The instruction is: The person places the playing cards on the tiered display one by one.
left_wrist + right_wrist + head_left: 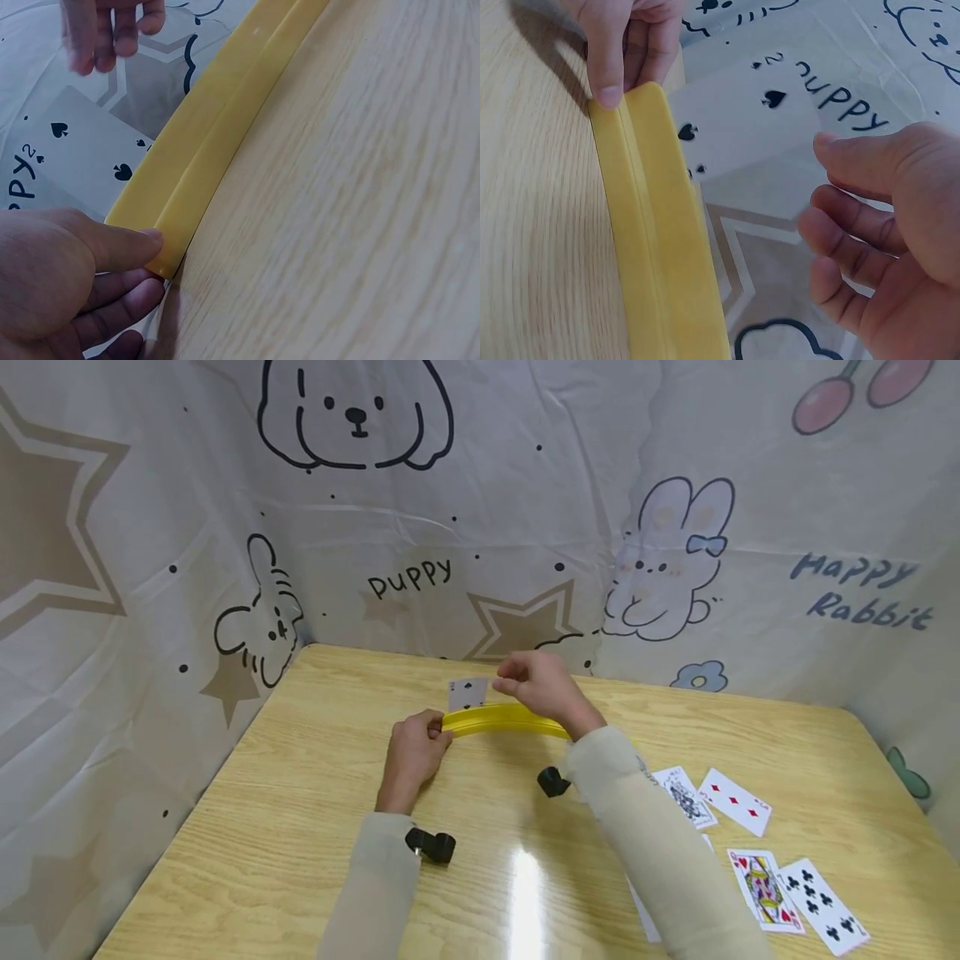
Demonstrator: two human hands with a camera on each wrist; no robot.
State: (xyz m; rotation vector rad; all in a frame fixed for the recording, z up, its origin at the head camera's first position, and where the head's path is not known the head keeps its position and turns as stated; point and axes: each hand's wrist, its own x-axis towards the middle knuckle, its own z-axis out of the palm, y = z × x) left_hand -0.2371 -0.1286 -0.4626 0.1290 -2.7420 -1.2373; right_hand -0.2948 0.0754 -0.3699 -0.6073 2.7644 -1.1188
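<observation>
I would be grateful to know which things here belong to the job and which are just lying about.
In the job:
yellow rail, gripped by the left hand
two of spades, standing at the rail
right hand, beside that card

Lying about, perhaps part of the same set:
queen of hearts
three of diamonds
club card
black-and-white figure card

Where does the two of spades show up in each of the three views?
Head: two of spades near the centre, slightly below mid-height.
Left wrist: two of spades on the left, slightly above mid-height.
Right wrist: two of spades in the upper middle.
Shared landmark: the yellow strip, its end gripped by the left hand.
</observation>
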